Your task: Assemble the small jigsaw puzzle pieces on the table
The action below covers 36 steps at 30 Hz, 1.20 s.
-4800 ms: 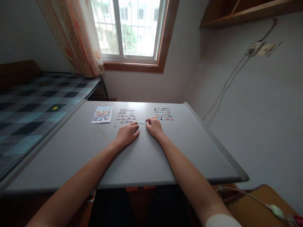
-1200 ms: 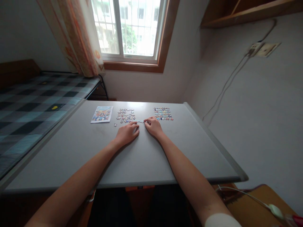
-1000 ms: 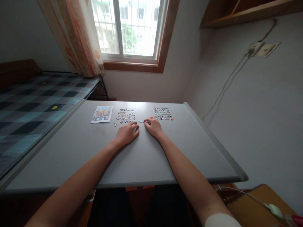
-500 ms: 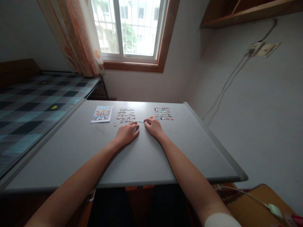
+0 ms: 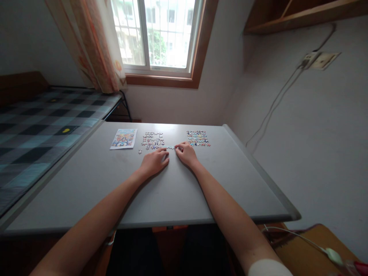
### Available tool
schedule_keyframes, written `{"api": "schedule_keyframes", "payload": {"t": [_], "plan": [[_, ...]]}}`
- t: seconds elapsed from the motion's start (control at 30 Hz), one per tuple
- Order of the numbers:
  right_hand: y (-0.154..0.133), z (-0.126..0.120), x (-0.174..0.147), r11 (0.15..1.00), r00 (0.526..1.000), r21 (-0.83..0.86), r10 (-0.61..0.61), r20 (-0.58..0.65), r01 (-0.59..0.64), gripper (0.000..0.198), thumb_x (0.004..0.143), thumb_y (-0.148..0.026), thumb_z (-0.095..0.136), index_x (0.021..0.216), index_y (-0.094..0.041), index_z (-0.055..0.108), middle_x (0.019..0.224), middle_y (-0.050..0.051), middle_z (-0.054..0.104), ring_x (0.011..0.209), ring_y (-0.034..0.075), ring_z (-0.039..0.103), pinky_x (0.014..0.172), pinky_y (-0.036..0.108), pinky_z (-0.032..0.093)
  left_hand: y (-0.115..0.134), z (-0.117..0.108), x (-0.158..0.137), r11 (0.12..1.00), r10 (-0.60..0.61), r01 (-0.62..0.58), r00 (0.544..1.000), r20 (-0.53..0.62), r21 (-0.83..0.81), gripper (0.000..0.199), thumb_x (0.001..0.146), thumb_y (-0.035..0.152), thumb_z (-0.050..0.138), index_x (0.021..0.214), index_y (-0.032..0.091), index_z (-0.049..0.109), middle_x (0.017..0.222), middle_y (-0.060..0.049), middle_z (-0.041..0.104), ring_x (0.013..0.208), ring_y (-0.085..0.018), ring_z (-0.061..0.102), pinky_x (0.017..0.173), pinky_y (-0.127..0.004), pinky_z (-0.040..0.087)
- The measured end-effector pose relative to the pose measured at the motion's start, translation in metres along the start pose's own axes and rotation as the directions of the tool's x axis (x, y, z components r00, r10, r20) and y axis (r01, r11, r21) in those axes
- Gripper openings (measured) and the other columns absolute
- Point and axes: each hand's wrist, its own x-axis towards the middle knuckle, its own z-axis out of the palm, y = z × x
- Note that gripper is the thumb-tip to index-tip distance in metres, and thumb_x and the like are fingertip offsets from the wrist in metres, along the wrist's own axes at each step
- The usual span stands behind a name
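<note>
A short strip of joined jigsaw puzzle pieces (image 5: 170,147) lies on the grey table, between the fingertips of both hands. My left hand (image 5: 155,160) rests on the tabletop with curled fingers, its fingertips at the strip's left end. At the right end, the bent fingers of my right hand (image 5: 186,153) close on a puzzle piece, which they mostly cover. Rows of loose puzzle pieces (image 5: 153,140) are laid out just beyond my left hand. A second group of loose pieces (image 5: 198,138) lies beyond my right hand. One single piece (image 5: 140,151) sits apart at the left.
A colourful picture sheet (image 5: 124,138) lies on the table (image 5: 172,195) at the far left. The bed (image 5: 57,115) with a checked cover stands along the left side. To the right is a wall with a socket (image 5: 320,60) and hanging cables.
</note>
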Motion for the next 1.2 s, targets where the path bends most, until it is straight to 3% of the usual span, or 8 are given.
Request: {"api": "schedule_keyframes", "payload": {"t": [1.2], "plan": [[-0.0004, -0.0005, 0.0002, 1.000, 1.000, -0.002, -0.004, -0.003, 0.004, 0.022, 0.080, -0.023, 0.054, 0.092, -0.021, 0.072, 0.094, 0.004, 0.059, 0.079, 0.013, 0.056, 0.079, 0.024, 0.043, -0.0018, 0.0017, 0.0005, 1.000, 0.014, -0.014, 1.000, -0.002, 0.002, 0.035, 0.086, 0.042, 0.045, 0.114, 0.030, 0.062, 0.133, 0.002, 0.053, 0.107, -0.021, 0.059, 0.087, -0.031, 0.049]]}}
